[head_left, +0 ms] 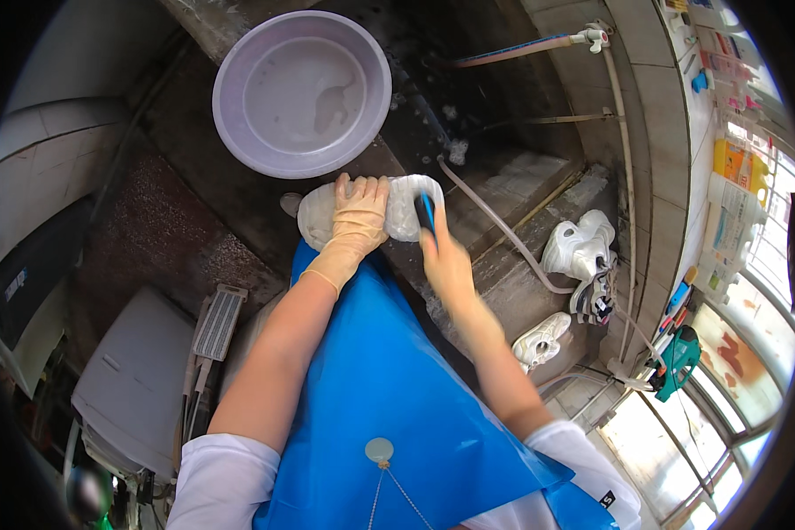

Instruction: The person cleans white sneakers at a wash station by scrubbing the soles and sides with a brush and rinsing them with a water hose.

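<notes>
A white shoe lies sole-up across the centre, just below the basin and above my blue apron. My left hand, in a pale rubber glove, grips the middle of the shoe, fingers curled over it. My right hand, also gloved and slightly blurred, is closed on a blue brush at the shoe's right end. The brush's bristles are hidden.
A lilac basin of cloudy water is above my hands. Several other shoes rest on the right ledge beside a hose and pipes. Bottles line the right wall. A grey lidded bin stands lower left.
</notes>
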